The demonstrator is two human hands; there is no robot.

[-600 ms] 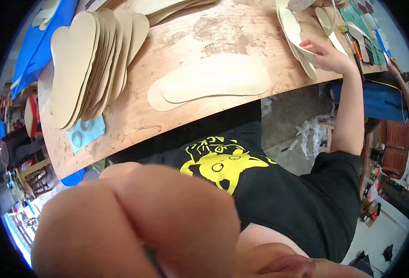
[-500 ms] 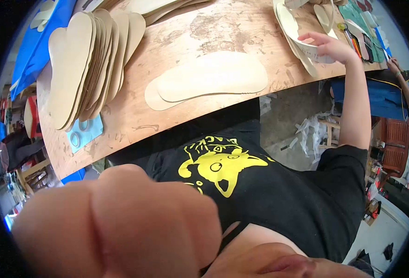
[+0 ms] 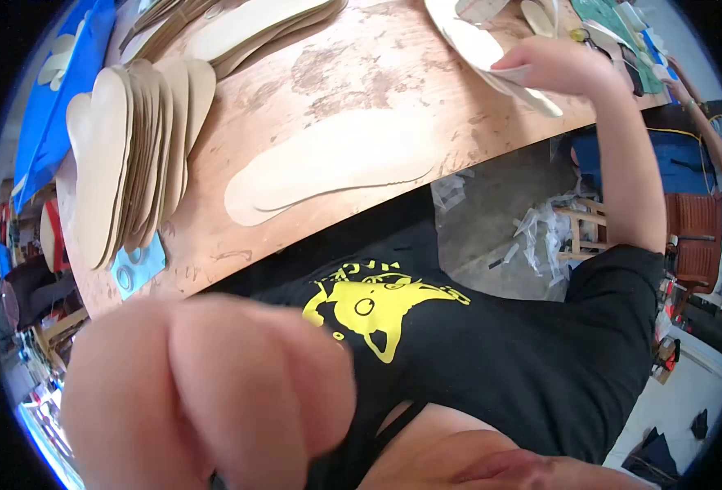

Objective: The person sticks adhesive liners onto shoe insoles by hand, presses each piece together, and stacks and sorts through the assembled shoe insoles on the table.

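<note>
My left hand (image 3: 205,392) is raised very close to the camera, large and blurred, with its fingers curled closed. What it holds, if anything, is hidden. My right hand (image 3: 557,69) reaches over the table's right side, its fingers closed at the edge of a white curved piece (image 3: 514,75) shaped like an insole. Another long white insole (image 3: 467,41) lies beside it, partly under the hand. Two pale insoles (image 3: 336,159) overlap flat near the front edge, touched by neither hand.
A tall fanned stack of beige insoles (image 3: 128,155) stands on the wooden table (image 3: 320,82) at left, beside a light-blue card (image 3: 138,265). More insoles (image 3: 263,28) lie at the back. Scissors (image 3: 594,37) lie at right. Another person's arm (image 3: 704,131) shows at far right.
The view has shifted slightly. My right hand's fingers, spread before, have come together at the white piece. My left hand stays closed near the camera, slightly lower.
</note>
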